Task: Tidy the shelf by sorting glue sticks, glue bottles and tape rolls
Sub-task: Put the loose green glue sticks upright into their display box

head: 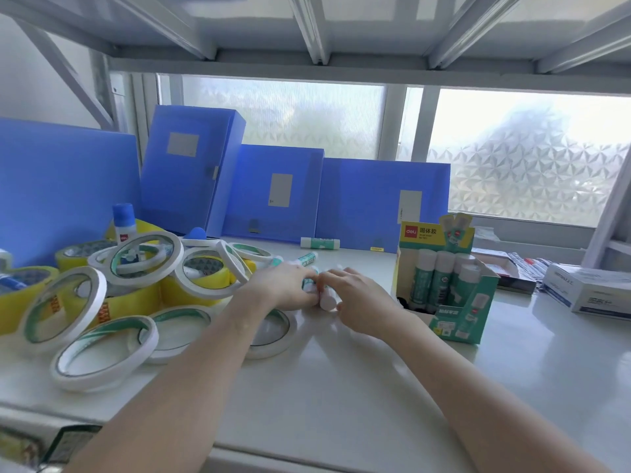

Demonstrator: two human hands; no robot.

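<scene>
Left hand (pixel 290 288): fingers curled round glue sticks (pixel 326 298) lying mid-shelf.
Right hand (pixel 355 295): fingers curled on the same bunch.
Glue sticks: white caps, green-printed bodies.
Display box (pixel 474 302): just right, more sticks upright inside.
Tape rolls (pixel 102 353): white, heaped left on the shelf (pixel 341 404).
Glue bottle (pixel 123 221): blue cap, behind the tape.

Glue sticks (pixel 322 295) bunched mid-shelf (white caps), lying flat.

cam: one, on my head | facing: forward and down onto the shelf (pixel 341 387) | range: close, arm's reach | edges: wide-angle, window (pixel 512 155) behind, rack overhead
</scene>
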